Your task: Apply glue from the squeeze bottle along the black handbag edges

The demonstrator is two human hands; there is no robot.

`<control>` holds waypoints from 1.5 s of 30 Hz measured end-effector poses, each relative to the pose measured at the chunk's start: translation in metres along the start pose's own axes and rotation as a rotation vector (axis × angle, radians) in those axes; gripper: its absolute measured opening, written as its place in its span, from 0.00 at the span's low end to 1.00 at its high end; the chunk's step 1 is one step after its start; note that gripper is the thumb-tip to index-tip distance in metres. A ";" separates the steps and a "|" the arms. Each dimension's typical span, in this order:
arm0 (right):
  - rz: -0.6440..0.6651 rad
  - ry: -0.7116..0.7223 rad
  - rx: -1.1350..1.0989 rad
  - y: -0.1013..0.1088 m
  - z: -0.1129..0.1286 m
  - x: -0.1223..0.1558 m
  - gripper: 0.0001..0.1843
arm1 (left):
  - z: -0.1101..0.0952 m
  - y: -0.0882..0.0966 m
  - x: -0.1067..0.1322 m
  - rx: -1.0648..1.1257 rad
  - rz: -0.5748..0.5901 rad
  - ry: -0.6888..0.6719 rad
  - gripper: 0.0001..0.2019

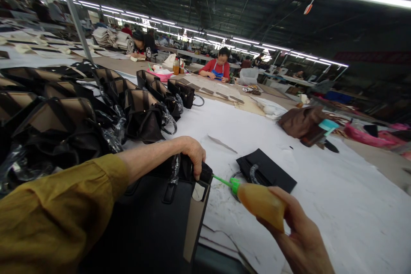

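Observation:
My left hand [192, 153] is closed over the top edge of a black handbag [154, 222] that stands in front of me, its fingers pinching the upper corner by the tan side panel [195, 227]. My right hand [302, 235] grips an amber squeeze bottle [260, 200] with a green nozzle [224, 181]. The nozzle tip touches the bag's corner just below my left fingers. A flat black piece [266, 170] lies on the white table cover beyond the bottle.
Rows of finished black and tan handbags [96, 102] crowd the left of the white-covered table [289, 145]. A brown bag [302, 122] and teal item [328, 125] lie at the right. Other workers sit at far tables, one in red [218, 68].

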State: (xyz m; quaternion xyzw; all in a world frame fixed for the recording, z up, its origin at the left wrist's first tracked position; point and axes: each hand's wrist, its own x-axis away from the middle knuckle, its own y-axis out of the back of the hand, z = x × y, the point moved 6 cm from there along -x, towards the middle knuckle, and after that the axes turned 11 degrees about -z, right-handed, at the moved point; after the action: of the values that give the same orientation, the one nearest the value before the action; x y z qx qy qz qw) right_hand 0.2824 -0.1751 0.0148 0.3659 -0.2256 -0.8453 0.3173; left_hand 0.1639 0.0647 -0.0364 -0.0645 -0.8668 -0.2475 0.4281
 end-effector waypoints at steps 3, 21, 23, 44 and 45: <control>-0.011 -0.035 -0.008 0.000 0.003 -0.003 0.23 | 0.000 -0.001 -0.002 0.013 0.011 0.004 0.11; -0.036 -0.134 -0.105 -0.006 0.001 0.005 0.24 | 0.002 0.000 -0.004 0.015 -0.005 0.017 0.12; -0.041 -0.142 -0.106 -0.007 0.003 0.003 0.23 | 0.002 0.000 -0.004 0.018 -0.005 0.017 0.12; -0.052 0.055 0.001 -0.009 0.006 0.001 0.21 | 0.007 0.002 -0.006 0.030 -0.059 -0.013 0.14; -0.023 0.052 0.001 -0.012 0.005 0.003 0.22 | 0.007 0.002 -0.006 0.027 -0.068 -0.018 0.14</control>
State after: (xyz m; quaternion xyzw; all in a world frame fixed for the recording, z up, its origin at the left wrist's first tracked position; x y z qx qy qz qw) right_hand 0.2726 -0.1679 0.0097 0.3904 -0.2133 -0.8390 0.3132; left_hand 0.1634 0.0704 -0.0434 -0.0314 -0.8755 -0.2496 0.4126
